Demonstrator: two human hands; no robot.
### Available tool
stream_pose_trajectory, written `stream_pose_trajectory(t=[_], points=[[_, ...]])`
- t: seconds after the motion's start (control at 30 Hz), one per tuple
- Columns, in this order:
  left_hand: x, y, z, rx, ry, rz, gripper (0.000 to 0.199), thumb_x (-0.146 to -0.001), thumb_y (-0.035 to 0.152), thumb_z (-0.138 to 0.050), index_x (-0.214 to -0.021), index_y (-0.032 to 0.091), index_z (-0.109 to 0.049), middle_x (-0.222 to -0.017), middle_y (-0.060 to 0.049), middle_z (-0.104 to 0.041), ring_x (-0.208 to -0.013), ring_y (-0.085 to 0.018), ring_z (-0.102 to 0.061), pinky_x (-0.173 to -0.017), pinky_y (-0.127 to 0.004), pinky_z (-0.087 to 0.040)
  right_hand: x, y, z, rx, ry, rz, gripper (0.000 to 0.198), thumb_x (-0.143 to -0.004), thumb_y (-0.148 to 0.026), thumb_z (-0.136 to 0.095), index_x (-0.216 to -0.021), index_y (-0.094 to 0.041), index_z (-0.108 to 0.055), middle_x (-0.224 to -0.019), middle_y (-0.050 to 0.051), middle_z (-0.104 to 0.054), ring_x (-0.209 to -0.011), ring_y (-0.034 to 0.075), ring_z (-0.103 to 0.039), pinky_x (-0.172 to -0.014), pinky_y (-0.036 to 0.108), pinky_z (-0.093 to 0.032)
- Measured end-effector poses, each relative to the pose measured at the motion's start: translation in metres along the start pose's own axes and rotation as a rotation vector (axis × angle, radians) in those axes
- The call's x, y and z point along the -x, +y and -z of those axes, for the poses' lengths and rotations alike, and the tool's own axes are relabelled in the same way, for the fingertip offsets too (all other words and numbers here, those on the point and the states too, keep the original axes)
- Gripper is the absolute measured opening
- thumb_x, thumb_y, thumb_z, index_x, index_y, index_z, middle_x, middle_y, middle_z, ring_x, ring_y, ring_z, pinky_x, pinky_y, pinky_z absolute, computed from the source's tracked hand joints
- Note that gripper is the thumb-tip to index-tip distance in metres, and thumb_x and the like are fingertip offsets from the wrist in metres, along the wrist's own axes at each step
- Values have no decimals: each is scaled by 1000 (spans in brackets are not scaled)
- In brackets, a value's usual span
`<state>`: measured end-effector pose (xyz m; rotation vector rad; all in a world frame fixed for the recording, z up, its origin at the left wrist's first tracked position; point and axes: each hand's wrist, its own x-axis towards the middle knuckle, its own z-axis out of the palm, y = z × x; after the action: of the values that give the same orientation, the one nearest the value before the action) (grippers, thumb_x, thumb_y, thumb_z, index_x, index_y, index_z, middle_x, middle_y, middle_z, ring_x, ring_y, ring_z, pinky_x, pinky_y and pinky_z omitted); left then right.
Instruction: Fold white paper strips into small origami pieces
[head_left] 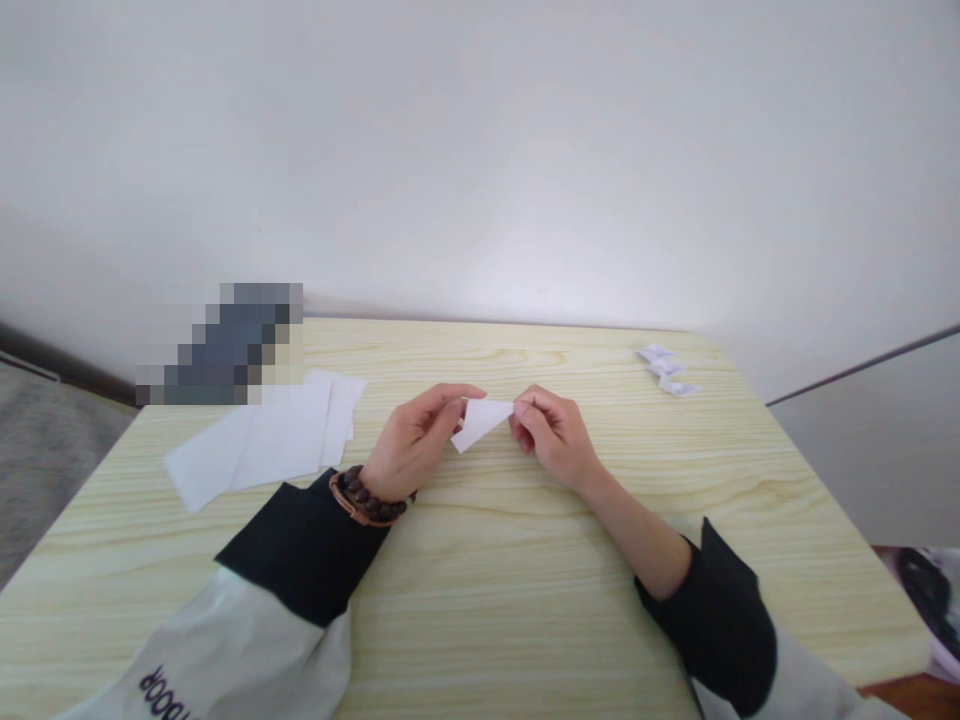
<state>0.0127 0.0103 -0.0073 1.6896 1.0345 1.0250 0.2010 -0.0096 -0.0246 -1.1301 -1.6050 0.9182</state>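
Note:
A small folded piece of white paper [480, 422] is held between my two hands, above the middle of the table. My left hand [420, 435] pinches its left edge between thumb and fingers; a beaded bracelet is on that wrist. At the paper's narrow right tip, my right hand [553, 432] grips it with thumb and forefinger. White paper sheets [281, 440] lie overlapping on the table to the left of my left hand. Several small folded white paper shapes [660, 368] sit in a row at the back right, apart from my hands.
The light wood-grain table [495, 600] meets a white wall [480, 160] at its back edge. A dark, pixelated object [229, 350] is at the back left, beyond the paper sheets. Beside the table's right edge, a dark and pale item [926, 595] is partly in view.

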Motion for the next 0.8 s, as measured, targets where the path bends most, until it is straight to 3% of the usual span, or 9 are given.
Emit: stream_pose_trajectory(t=[0.17, 0.4, 0.63, 0.8], points=[[1, -3, -1, 65, -61, -46, 28, -83, 26, -55, -107, 18, -65, -107, -8, -68, -93, -18, -64, -75, -27, -53, -1, 0, 0, -34, 6, -14, 24, -87, -25, -44, -64, -19, -49, -52, -4, -50, -44, 8, -45, -45, 20, -36], [-1, -4, 3, -62, -70, -266, 20, -77, 11, -56, -80, 22, -73, -102, -5, -69, -92, -16, -63, -82, -26, -51, -2, -3, 0, 62, -53, -16, 25, -89, -27, -45, -67, -18, -52, -54, -3, -51, -47, 8, -47, -48, 21, -37], [0, 1, 0, -36, -24, -173, 11, -79, 27, -63, -83, 18, -70, -100, -7, -69, -93, -18, -63, -80, -28, -53, -3, -7, -2, 101, 60, -63, 27, -90, -33, -46, -71, -17, -56, -48, -4, -48, -42, 7, -44, -44, 19, -34], [1, 2, -2, -61, -13, -52, 18, -81, 34, -61, -83, 16, -66, -85, -5, -71, -82, -17, -65, -79, -28, -52, -2, -5, -3, 32, 52, -44, 22, -90, -35, -47, -79, -18, -54, -67, -1, -60, -44, 6, -49, -42, 17, -37]])
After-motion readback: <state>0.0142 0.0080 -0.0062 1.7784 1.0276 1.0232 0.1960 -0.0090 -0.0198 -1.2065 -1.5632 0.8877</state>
